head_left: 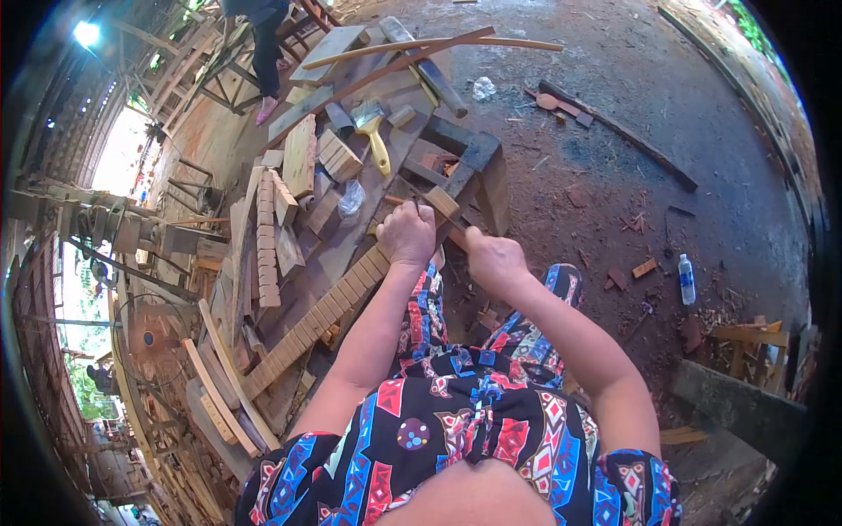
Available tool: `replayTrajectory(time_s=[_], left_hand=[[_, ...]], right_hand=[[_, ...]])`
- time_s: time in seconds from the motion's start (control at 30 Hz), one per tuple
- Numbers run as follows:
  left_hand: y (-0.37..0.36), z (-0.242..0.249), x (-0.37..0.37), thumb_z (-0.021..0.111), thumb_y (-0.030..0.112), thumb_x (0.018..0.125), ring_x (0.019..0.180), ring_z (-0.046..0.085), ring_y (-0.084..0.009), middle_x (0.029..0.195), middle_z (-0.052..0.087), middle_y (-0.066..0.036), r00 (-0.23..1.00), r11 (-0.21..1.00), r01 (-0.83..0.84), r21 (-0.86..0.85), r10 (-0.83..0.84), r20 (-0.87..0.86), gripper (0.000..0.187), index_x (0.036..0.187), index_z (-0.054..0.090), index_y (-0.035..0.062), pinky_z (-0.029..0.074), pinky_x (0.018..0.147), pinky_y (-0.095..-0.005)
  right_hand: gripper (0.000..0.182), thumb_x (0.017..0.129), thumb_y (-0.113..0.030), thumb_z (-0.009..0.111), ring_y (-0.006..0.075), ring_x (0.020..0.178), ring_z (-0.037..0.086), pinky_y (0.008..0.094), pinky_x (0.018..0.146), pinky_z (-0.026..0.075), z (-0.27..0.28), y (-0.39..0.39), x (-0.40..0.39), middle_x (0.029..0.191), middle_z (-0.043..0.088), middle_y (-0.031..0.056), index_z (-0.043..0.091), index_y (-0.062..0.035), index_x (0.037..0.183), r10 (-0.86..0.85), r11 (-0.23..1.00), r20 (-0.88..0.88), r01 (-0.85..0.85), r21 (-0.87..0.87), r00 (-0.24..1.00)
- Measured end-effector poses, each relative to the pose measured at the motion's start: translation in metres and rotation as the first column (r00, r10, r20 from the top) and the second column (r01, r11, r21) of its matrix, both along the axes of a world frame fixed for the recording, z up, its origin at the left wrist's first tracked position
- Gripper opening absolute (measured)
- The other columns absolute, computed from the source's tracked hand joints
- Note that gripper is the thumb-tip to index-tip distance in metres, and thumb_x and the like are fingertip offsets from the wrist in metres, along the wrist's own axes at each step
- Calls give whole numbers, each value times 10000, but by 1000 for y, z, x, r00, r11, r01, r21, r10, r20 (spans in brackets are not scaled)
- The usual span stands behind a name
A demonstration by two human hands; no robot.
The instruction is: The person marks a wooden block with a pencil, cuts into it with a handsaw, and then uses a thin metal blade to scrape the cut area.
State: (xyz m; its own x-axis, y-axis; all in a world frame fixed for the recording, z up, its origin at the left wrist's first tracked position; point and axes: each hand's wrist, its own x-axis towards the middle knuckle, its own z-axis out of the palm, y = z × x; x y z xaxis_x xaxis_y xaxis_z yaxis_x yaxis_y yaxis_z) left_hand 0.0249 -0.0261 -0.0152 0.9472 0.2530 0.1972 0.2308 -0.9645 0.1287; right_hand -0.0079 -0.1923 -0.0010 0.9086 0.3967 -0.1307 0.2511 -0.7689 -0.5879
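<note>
My left hand [408, 235] is closed in a fist near the end of a long notched wooden bar [326, 314]. To its right, my right hand [496, 263] is also closed, with its fingers turned toward the left one. A thin dark edge, perhaps of a tool, shows between the two fists; what each hand grips is mostly hidden. Just beyond the fists sits a small light wooden block [440, 202]. A dark open-framed wooden stand [478, 151] is behind that block.
On the bench lie a yellow-handled brush [378, 147], a crumpled plastic bag [351, 200], grooved wood strips [267, 237] and long slats [438, 44]. A water bottle [686, 280] stands on the chip-strewn floor at right. Another person's legs [267, 61] show at the back left.
</note>
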Motion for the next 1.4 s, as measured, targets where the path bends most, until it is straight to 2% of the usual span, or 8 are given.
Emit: replayTrajectory(time_s=[0.1,0.4,0.5,0.57,0.63,0.8,1.1,1.4], left_hand=[[-1,3,-1,406,313,872,790,643,-342,835,669,-161,1000,1000,-4,19,4,-7,348,827,628,50,460,745,-481],[0,4,-1,392,319,887,792,641,-365,832,664,-184,1000,1000,18,-15,-17,20,356,857,619,46,462,740,-496],[-1,4,-2,390,315,885,794,641,-369,838,666,-184,1000,1000,7,6,-7,5,355,857,621,47,461,744,-497],[-2,5,-2,389,315,885,800,641,-370,842,667,-185,1000,1000,-3,2,3,-4,356,859,622,46,459,746,-498],[-3,8,-1,388,314,885,806,641,-372,847,667,-186,1000,1000,-11,-3,11,-16,357,860,623,46,458,748,-498],[-2,8,-2,385,313,885,812,640,-368,856,667,-181,1000,1000,-3,-20,2,-24,357,860,620,46,457,753,-498],[-1,3,-2,386,305,882,806,637,-367,844,665,-175,1000,1000,2,11,-2,-12,347,863,615,44,450,750,-507],[-3,3,-2,386,307,881,787,634,-373,834,662,-185,999,1000,26,13,-27,44,350,842,606,38,449,724,-508]], right_hand=[[241,811,-202,584,378,792,664,464,696,520,-3,18,16,785,656,226,508,-3,925,4,999,60,-7,37,998],[188,829,-158,522,387,799,658,471,691,512,-6,-25,-18,772,651,232,496,-4,934,21,997,-46,-25,-74,999],[133,805,-84,487,388,761,654,489,664,502,2,-7,-1,756,643,232,489,-2,910,-10,999,40,8,40,999],[133,805,-87,488,387,764,655,487,669,504,-2,11,11,765,646,232,493,-2,909,0,1000,50,-1,23,999],[265,816,-232,583,368,812,665,460,706,518,-3,19,17,784,657,224,512,-1,925,16,1000,36,-16,18,999],[171,801,-128,551,367,748,667,469,661,516,2,-14,-17,744,654,217,510,-4,912,9,1000,-10,-9,2,1000],[164,804,-134,551,373,778,665,475,679,516,-1,17,11,763,655,220,517,-15,912,-17,999,37,15,41,999],[145,822,-132,523,392,772,656,479,680,509,-7,-20,-24,754,647,232,509,-8,896,-16,1000,-16,17,25,1000]])
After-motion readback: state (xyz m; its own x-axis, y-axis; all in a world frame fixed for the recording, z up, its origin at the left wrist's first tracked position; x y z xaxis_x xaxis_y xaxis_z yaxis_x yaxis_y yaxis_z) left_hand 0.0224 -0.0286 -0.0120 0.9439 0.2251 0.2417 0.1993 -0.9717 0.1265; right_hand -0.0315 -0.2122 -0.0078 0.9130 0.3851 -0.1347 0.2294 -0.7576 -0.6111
